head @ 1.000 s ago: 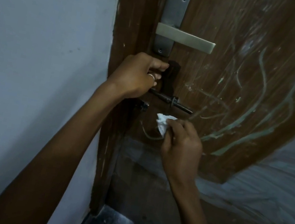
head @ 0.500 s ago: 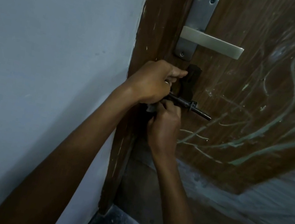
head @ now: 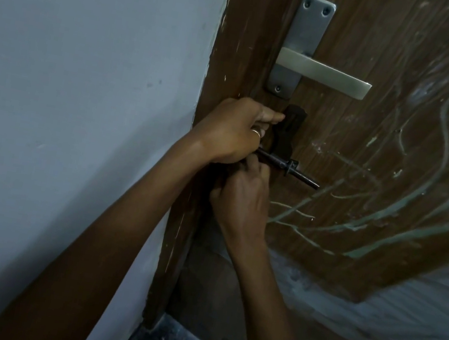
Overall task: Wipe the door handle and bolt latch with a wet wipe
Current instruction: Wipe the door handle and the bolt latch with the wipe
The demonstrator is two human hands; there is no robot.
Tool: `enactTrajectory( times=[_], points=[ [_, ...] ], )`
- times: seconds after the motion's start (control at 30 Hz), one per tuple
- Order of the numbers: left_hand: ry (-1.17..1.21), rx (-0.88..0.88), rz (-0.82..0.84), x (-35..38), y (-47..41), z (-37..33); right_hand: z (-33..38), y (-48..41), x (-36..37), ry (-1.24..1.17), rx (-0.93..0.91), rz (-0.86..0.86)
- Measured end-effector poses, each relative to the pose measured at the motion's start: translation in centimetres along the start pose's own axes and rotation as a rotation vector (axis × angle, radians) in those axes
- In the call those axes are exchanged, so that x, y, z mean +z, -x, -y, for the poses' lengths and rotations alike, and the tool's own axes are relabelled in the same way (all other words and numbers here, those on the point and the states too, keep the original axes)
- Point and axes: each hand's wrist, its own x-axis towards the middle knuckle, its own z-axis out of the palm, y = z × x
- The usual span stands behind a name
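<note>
the right hand [head: 242, 200] has its fingers curled up against the bolt latch [head: 305, 179]; what they hold is hidden. just above, the left hand [head: 230, 129] curls its fingers over the latch's left end. the rod lies almost level and points right and slightly down from the fingers. higher up, the door handle [head: 324, 73] points right.

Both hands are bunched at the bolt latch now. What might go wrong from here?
The right hand is wedged under the left hand at the bolt latch; if the rod slides, fingers could get pinched. The wet wipe is hidden there, so missed spots are hard to catch. No hand is on the door handle; it could be skipped.
</note>
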Motion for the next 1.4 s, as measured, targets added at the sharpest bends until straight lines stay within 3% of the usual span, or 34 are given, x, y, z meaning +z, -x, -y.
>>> enactTrajectory(
  times=[0.2,0.4,0.53,0.6,0.8,1.03,1.2,1.4],
  points=[
    [-0.030,0.019,-0.033,0.1,0.1,-0.3,0.6,-0.6,1.3,0.024,0.084,-0.096],
    [-0.018,0.028,-0.057,0.1,0.2,-0.2,0.0,1.3,-1.0,-0.157,0.138,-0.215],
    [0.013,0.033,-0.064,0.2,0.2,0.0,-1.9,1.4,-1.4,-0.255,0.054,-0.346],
    [0.044,0.019,-0.071,0.4,0.3,0.2,-2.3,0.7,-0.9,-0.233,-0.032,-0.317],
    [0.066,0.003,-0.106,0.9,1.4,0.5,-3.0,0.1,1.0,0.018,-0.211,-0.014],
    [0.405,-0.174,-0.310,4.2,6.5,2.7,-2.9,1.2,1.3,0.013,-0.111,-0.072],
    [0.435,-0.332,-0.411,7.0,8.4,4.7,-1.9,1.4,1.8,-0.071,-0.026,-0.143],
    [0.310,-0.336,-0.435,7.1,8.1,4.0,-2.9,1.8,0.9,-0.246,0.093,-0.180]
  ],
)
